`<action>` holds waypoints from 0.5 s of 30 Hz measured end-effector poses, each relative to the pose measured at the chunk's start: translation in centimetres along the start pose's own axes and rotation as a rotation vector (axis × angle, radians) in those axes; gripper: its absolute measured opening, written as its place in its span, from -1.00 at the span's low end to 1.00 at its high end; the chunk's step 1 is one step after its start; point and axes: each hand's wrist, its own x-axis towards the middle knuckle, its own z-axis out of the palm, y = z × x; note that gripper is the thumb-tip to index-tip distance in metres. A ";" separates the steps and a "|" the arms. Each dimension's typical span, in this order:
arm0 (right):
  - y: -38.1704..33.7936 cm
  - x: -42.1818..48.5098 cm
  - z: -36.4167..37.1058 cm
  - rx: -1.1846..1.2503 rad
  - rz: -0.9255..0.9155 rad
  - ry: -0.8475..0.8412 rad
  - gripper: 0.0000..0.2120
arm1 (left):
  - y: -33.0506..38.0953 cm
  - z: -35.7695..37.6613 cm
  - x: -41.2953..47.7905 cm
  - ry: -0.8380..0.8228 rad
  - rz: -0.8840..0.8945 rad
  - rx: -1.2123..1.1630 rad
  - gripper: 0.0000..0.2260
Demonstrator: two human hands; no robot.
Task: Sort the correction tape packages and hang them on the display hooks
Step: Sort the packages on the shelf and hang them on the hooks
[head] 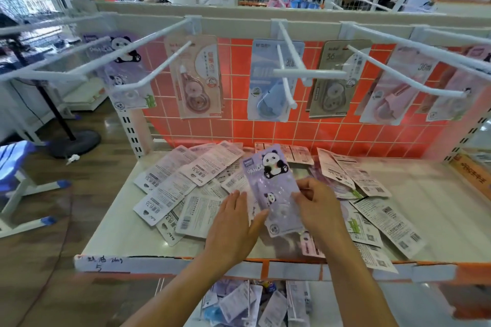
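Purple panda package [271, 183] pinched in my right hand [321, 209], left hand [233, 223] flat beside it. A few hang on the hooks [159, 64]; the pile [170, 194] lies unsorted.

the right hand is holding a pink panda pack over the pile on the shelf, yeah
Not pink: in the head view the panda pack is purple. The right hand does hold it over the pile on the shelf.
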 end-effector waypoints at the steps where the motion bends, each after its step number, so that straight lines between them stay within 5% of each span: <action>1: -0.5 -0.2 0.3 0.075 -0.011 0.000 -0.77 | 0.0 -0.5 -0.1 0.012 0.018 -0.055 -0.38; 6: -2.6 -1.0 3.2 0.326 0.003 -0.039 -0.72 | -1.0 -3.7 -1.4 0.087 0.080 -0.401 -0.69; 15: -5.7 -2.2 9.4 0.427 -0.061 -0.128 -0.83 | -5.5 -9.2 -3.3 0.114 -0.003 -0.876 -0.83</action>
